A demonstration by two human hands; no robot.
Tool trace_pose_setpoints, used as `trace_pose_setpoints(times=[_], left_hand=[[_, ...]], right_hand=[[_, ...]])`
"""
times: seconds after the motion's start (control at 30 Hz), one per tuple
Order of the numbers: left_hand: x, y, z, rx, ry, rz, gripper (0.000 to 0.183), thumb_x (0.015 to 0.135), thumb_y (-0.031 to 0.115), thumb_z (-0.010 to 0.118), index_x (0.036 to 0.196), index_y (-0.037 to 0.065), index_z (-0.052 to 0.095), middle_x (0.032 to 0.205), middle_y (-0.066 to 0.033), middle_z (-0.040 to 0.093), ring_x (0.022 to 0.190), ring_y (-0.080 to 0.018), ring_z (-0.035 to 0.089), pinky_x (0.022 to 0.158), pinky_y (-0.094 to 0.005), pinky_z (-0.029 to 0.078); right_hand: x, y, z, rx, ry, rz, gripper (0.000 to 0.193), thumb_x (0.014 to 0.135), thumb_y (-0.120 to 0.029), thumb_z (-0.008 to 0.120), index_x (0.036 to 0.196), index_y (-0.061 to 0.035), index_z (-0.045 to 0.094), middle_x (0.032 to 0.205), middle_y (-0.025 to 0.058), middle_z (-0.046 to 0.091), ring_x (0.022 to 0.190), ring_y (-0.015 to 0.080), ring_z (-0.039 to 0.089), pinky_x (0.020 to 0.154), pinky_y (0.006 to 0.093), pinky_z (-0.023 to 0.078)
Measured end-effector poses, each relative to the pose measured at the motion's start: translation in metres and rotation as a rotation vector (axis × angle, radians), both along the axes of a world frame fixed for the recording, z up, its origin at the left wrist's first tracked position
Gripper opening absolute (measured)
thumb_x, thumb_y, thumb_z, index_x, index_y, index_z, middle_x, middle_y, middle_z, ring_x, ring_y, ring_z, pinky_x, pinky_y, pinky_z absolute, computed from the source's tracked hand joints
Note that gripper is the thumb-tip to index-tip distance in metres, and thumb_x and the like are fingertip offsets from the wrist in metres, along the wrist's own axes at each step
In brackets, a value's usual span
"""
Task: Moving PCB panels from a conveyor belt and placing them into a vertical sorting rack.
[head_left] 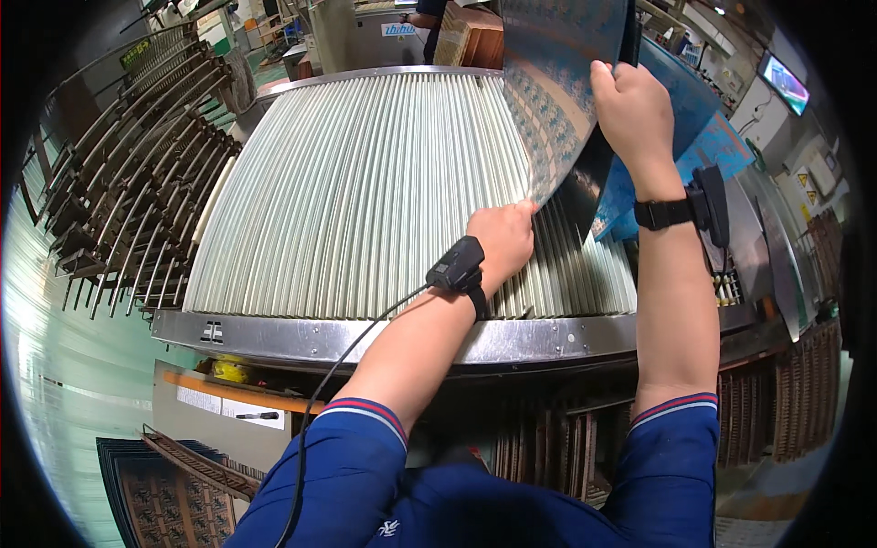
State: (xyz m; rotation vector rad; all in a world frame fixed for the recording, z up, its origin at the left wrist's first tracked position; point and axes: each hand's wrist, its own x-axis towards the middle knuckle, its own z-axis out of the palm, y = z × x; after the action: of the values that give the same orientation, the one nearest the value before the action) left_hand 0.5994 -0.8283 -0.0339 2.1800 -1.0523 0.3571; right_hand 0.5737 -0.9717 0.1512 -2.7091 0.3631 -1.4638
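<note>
Because the patterned panel is broad and thin, two hands hold it well apart

Filling the middle, the roller conveyor carries close parallel rods, a layout that probably lets flat sheets rest evenly. To its left is a rod rack, whose spaced bars look suited to keeping sheets separate.

The patterned panel is tilted steeply above the conveyor's right part; whether it touches the rods, I cannot tell. Blue sheets lean beyond it.

The right hand is curled closed on the panel's edge higher up, its contact partly hidden. The left hand has its grip pinched on the lower corner. Such spacing likely limits flexing, and edge holds spare the printed face.

Smallest are the wrist devices, a cabled one and a strapped one, worn clear of the fingers.
</note>
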Motion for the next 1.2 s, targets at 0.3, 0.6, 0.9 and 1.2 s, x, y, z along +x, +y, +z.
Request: trace_pose_setpoints(times=[0.3,0.6,0.9,1.2], left_hand=[[-0.001,0.007,-0.022,-0.121,-0.170,-0.175,0.025,0.068,0.012,0.066,0.089,0.004,0.055,0.077,-0.0143,0.061,0.073,-0.0349,0.062,0.067,-0.0457,0.051],[-0.047,0.026,0.045,-0.042,-0.063,-0.251,0.063,0.080,0.041,0.073,0.125,0.002,0.054,0.119,-0.0171,0.060,0.104,-0.0351,0.062,0.090,-0.0422,0.050],[0.019,0.194,0.079,-0.367,0.005,0.065,0.052,0.090,0.029,0.067,0.132,0.002,0.051,0.127,-0.0169,0.057,0.111,-0.0285,0.057,0.098,-0.0377,0.044],[0.001,0.381,0.190,-0.669,-0.263,0.347,0.050,0.095,0.030,0.066,0.131,0.001,0.047,0.122,-0.0108,0.061,0.110,-0.0181,0.060,0.088,-0.0301,0.050]], right_hand=[[-0.084,0.035,-0.019,0.032,-0.109,0.243,0.024,0.092,-0.017,0.061,0.081,0.0038,0.065,0.084,0.0190,0.064,0.074,0.0371,0.060,0.066,0.0411,0.047],[-0.109,0.012,0.004,0.244,-0.300,0.104,0.025,0.097,-0.019,0.062,0.090,0.0043,0.068,0.066,0.0092,0.060,0.060,0.0137,0.048,0.059,0.0299,0.041],[-0.197,-0.076,0.057,-0.378,-0.339,0.080,0.028,0.096,-0.007,0.058,0.124,-0.0018,0.063,0.102,0.0084,0.068,0.080,0.0199,0.064,0.064,0.0322,0.050],[-0.109,-0.032,0.042,0.875,-0.516,1.149,0.030,0.097,-0.016,0.057,0.124,-0.0035,0.062,0.114,0.0117,0.067,0.097,0.0243,0.066,0.079,0.0342,0.053]])
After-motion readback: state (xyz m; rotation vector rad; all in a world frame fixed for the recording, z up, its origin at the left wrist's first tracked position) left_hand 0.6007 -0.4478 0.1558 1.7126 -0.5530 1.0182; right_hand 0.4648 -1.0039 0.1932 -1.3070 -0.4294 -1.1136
